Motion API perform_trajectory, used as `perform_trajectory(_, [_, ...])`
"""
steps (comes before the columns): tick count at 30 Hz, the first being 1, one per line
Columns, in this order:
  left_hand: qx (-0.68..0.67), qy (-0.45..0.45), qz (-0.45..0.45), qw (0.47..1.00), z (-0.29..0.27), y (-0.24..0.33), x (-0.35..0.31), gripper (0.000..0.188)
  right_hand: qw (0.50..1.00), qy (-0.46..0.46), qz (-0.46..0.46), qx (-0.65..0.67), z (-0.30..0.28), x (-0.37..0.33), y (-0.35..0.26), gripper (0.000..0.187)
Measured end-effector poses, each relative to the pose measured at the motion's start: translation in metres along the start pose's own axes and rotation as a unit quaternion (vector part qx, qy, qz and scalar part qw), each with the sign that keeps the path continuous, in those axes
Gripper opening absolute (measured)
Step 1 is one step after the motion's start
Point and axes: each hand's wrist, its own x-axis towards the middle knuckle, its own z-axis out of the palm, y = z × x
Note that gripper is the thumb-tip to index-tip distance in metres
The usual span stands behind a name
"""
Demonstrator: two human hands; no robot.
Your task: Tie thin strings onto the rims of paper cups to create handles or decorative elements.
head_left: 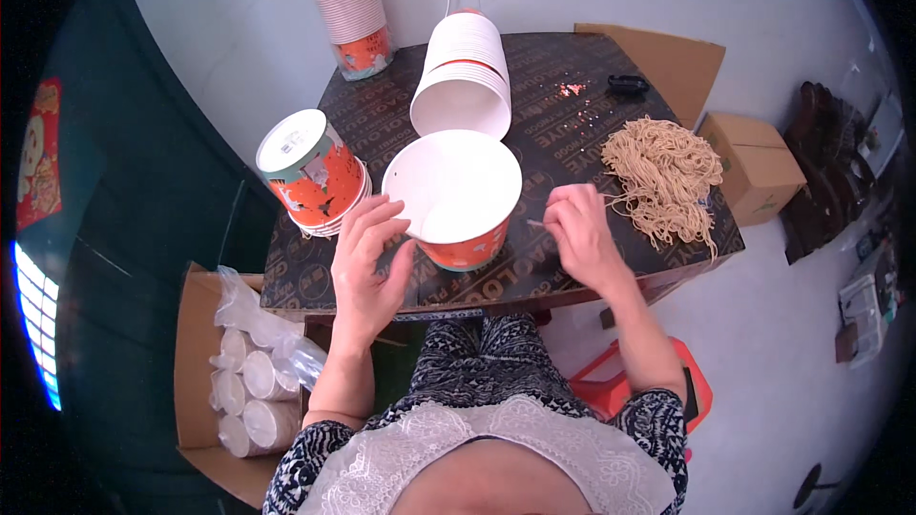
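Observation:
A paper bucket (pixel 465 250), white inside and orange outside with a green base, stands at the table's near edge, its mouth up and tilted toward me. My left hand (pixel 367 262) is beside its left rim, thumb and fingers apart; the fingertips are at the rim, and I cannot tell whether they touch. A small dark hole shows in the bucket's inner wall. To the right of the bucket, my right hand (pixel 579 234) is closed in a pinch, apart from it. A short pale tip, apparently a cord end, sticks out of those fingers. Beyond lies a tangled heap of beige cords (pixel 663 176).
Upturned nested buckets (pixel 315 181) stand left, a lying stack of buckets (pixel 463 62) behind, and a tall wrapped stack (pixel 348 5) at the back. A black object (pixel 627 85) sits far right. Cardboard boxes (pixel 754 167) flank the table; the left box (pixel 196 362) holds white-lidded tubs.

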Motion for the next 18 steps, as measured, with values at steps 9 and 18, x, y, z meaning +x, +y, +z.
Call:
perform_trajectory(9, [-0.115, -0.096, -0.107, 0.983, 0.027, 0.04, -0.023, 0.02, 0.988, 0.083, -0.002, 0.131, 0.0, -0.011, -0.05, 0.007])
perform_trajectory(18, [-0.175, -0.124, -0.071, 0.974, 0.09, 0.046, -0.021, 0.023, 0.99, 0.065, -0.005, 0.126, -0.002, -0.024, -0.044, 0.013])
